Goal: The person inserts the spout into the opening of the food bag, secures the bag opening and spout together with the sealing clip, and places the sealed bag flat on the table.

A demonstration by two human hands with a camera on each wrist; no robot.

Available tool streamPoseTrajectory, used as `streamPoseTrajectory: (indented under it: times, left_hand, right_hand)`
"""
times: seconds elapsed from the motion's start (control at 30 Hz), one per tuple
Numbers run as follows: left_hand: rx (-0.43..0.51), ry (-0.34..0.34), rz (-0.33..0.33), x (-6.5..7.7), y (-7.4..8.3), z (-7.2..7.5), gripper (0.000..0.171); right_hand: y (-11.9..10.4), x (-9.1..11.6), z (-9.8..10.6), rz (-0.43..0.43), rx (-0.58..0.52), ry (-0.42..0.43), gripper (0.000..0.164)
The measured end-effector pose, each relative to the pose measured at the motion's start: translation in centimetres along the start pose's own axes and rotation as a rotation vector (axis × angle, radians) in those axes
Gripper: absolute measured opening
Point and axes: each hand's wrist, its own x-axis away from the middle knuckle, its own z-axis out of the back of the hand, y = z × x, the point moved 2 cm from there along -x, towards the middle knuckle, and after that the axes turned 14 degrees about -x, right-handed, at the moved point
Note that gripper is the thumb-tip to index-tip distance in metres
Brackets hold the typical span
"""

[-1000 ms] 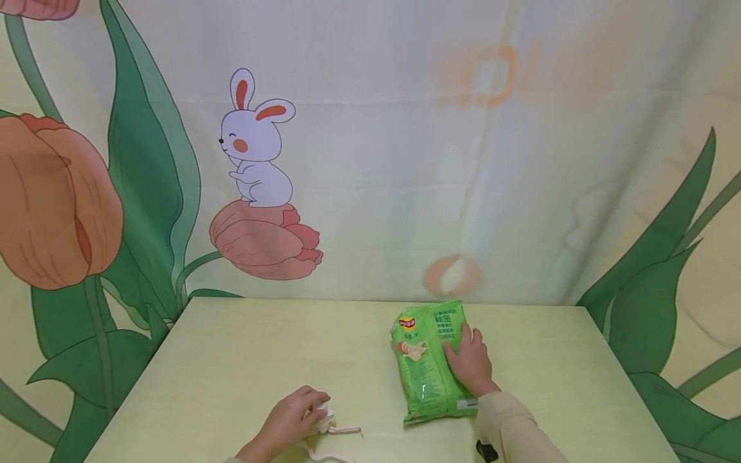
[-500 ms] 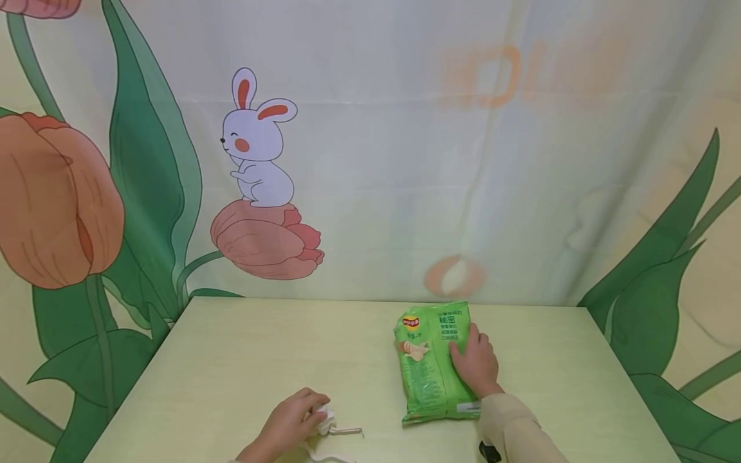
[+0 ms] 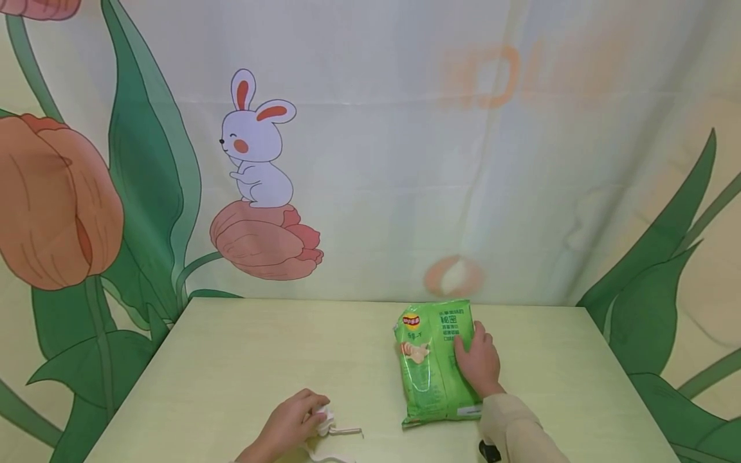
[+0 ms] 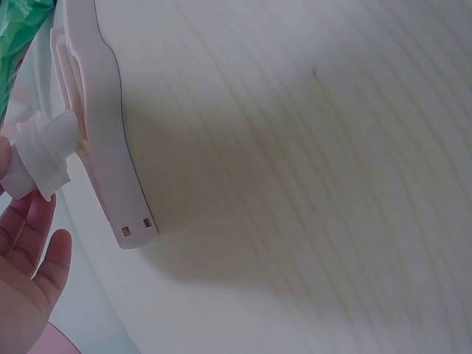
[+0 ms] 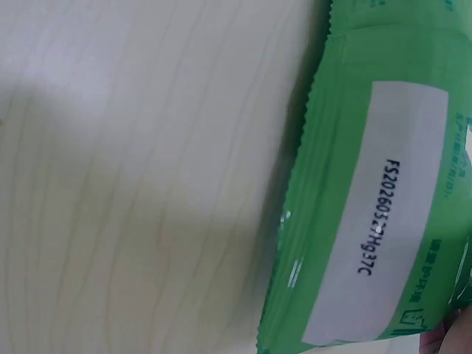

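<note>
A green bag of chips (image 3: 428, 379) lies on the table to the right of the middle. My right hand (image 3: 482, 363) grips its right edge, the thumb on top and the fingers along the side. In the right wrist view, the crimped end of the chip bag (image 5: 354, 184) shows a white label with a printed code. To the left, my left hand (image 3: 289, 418) pinches a white bag clip (image 3: 327, 421) by its ribbed spout cap. The left wrist view shows the long clip body (image 4: 107, 125) close over the table, with the cap (image 4: 44, 158) between thumb and fingers.
The pale wooden table (image 3: 260, 347) ends at a curtain (image 3: 359, 193) printed with tulips and a rabbit. A white strap-like piece (image 3: 330, 458) shows near the bottom edge, below the left hand. A black object (image 3: 489, 451) sits under the right sleeve.
My right hand has slid from the top of the chip bag toward its right edge, and the bag has shifted slightly right. The left hand stays nearly still with the clip.
</note>
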Motion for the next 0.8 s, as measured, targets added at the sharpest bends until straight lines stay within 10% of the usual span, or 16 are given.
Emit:
streamPoseTrajectory:
  times: [0.8]
  left_hand:
    - [-0.021,0.01,-0.032,0.4,-0.1,0.2,0.023]
  right_hand:
    - [-1.6,0.8,1.4,-0.022,-0.205,0.002,0.062]
